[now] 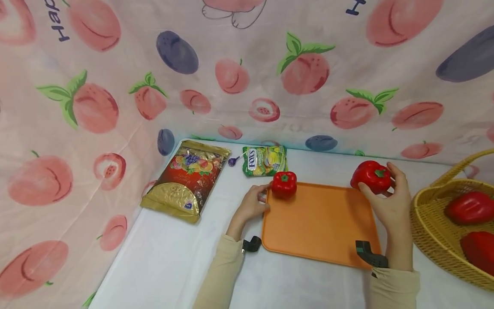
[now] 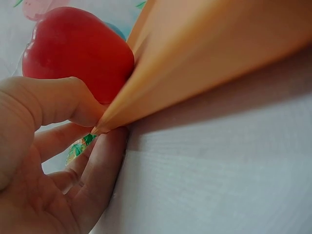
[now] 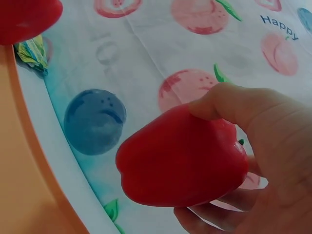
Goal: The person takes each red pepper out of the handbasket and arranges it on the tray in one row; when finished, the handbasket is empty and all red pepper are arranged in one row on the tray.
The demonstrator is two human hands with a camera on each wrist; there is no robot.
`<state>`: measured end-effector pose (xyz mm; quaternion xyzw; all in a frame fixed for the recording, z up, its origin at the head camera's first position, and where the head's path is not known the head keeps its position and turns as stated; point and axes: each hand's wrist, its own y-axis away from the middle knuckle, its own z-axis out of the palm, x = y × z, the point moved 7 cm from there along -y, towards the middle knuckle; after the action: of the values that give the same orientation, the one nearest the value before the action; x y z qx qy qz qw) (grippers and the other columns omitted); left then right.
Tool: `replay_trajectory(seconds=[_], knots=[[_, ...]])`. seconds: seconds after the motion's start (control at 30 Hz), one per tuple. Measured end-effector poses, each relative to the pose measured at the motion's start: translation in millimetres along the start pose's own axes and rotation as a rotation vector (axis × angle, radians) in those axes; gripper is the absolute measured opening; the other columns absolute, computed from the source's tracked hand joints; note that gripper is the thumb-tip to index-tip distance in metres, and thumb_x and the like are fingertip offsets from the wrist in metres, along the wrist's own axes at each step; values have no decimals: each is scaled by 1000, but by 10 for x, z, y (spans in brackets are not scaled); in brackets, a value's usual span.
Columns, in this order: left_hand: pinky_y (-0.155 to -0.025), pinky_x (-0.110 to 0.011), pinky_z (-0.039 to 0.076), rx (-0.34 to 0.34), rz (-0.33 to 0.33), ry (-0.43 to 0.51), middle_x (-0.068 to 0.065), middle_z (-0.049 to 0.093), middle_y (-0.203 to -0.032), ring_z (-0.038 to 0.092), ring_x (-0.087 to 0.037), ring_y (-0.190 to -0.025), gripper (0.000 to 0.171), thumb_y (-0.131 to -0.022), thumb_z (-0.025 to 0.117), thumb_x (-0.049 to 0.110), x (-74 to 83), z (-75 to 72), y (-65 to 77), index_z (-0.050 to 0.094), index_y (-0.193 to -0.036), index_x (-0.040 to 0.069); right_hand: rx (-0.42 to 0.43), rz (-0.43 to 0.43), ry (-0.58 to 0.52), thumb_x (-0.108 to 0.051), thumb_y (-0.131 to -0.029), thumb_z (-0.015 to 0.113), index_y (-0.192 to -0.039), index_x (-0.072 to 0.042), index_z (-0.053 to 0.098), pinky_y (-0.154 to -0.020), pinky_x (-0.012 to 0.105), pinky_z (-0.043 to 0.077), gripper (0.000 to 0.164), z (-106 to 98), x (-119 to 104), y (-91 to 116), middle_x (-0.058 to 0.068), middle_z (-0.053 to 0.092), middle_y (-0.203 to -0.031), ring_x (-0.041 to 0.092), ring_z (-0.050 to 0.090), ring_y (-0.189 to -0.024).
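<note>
My right hand (image 1: pixel 393 206) grips a red bell pepper (image 1: pixel 371 177) at the far right corner of an orange tray (image 1: pixel 320 223). In the right wrist view the thumb lies on top of this pepper (image 3: pixel 183 158) and the fingers curl under its stem end. A second red bell pepper (image 1: pixel 284 185) sits upright at the tray's far left corner. Beside it, my left hand (image 1: pixel 252 204) pinches the tray's left edge. The left wrist view shows the thumb against the tray rim (image 2: pixel 117 109) close to the pepper (image 2: pixel 78 51), with fingers beneath.
At right stands a yellow woven basket (image 1: pixel 428 223) with red peppers (image 1: pixel 471 208) inside. A green candy bag (image 1: pixel 266 161) and a purple lollipop (image 1: pixel 232 162) lie behind the tray. Farther left is a large gold and brown packet (image 1: pixel 189 180). Fruit-printed cloth (image 1: pixel 239 103) hangs behind the white table.
</note>
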<state>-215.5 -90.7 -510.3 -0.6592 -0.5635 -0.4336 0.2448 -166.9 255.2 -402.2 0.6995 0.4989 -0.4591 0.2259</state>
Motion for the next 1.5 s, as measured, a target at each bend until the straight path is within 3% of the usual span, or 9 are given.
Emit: replay_trajectory(seconds=[0.27, 0.33, 0.47, 0.57, 0.8, 1.0, 1.23, 1.5], knots=[[-75, -26, 52, 3, 4, -3, -8, 54, -120, 58, -16, -89, 66, -79, 71, 2, 45, -26, -2, 54, -142, 13, -135, -121, 34, -21, -85, 76, -154, -15, 32, -88, 16, 42, 82, 243, -104, 19, 13, 40, -150, 37, 40, -130], [-76, -26, 53, 9, 7, -7, -9, 54, -120, 58, -17, -90, 66, -79, 71, 1, 57, -41, 0, 54, -142, 13, -168, -140, 44, -22, -86, 76, -154, -14, 31, -93, 24, 46, 82, 316, -132, 26, 14, 40, -150, 38, 40, -130], [-76, -26, 52, 10, 5, -9, -9, 55, -120, 58, -17, -90, 66, -79, 71, 1, 57, -50, 10, 54, -142, 12, -212, -154, 48, -18, -85, 77, -154, -11, 29, -98, 56, 46, 85, 434, -155, 47, 19, 38, -150, 40, 38, -132], [-76, -26, 52, 7, 10, -6, -10, 55, -120, 59, -17, -90, 67, -78, 71, 0, 59, -49, 17, 54, -142, 11, -227, -159, 45, -16, -84, 78, -154, -10, 28, -96, 64, 43, 86, 490, -158, 58, 21, 38, -149, 42, 36, -132], [-77, -27, 53, 10, 15, 0, -11, 54, -122, 59, -19, -91, 66, -79, 71, 0, 53, -65, 11, 54, -141, 12, -251, -176, 27, -17, -84, 78, -154, -8, 28, -96, 65, 43, 86, 584, -186, 58, 22, 38, -149, 43, 37, -131], [-77, -27, 53, 7, 27, 1, -11, 54, -122, 59, -18, -91, 67, -78, 71, 0, 33, -54, -6, 53, -142, 12, -270, -141, -6, -18, -85, 77, -154, -10, 27, -94, 64, 45, 86, 667, -153, 75, 20, 36, -151, 44, 37, -131], [-77, -27, 53, 9, 24, 1, -12, 55, -121, 59, -18, -91, 68, -77, 71, -1, -9, -35, 7, 54, -142, 11, -342, -110, 30, -27, -86, 77, -154, -9, 28, -94, 61, 46, 86, 851, -108, 115, 23, 36, -149, 45, 40, -127], [-77, -26, 53, 4, 15, -6, -10, 54, -121, 58, -17, -91, 67, -79, 71, 1, -1, -10, -3, 54, -142, 13, -349, -171, 50, -22, -84, 78, -150, -5, 35, -95, 60, 47, 81, 1027, -87, 155, 25, 40, -143, 43, 40, -127]])
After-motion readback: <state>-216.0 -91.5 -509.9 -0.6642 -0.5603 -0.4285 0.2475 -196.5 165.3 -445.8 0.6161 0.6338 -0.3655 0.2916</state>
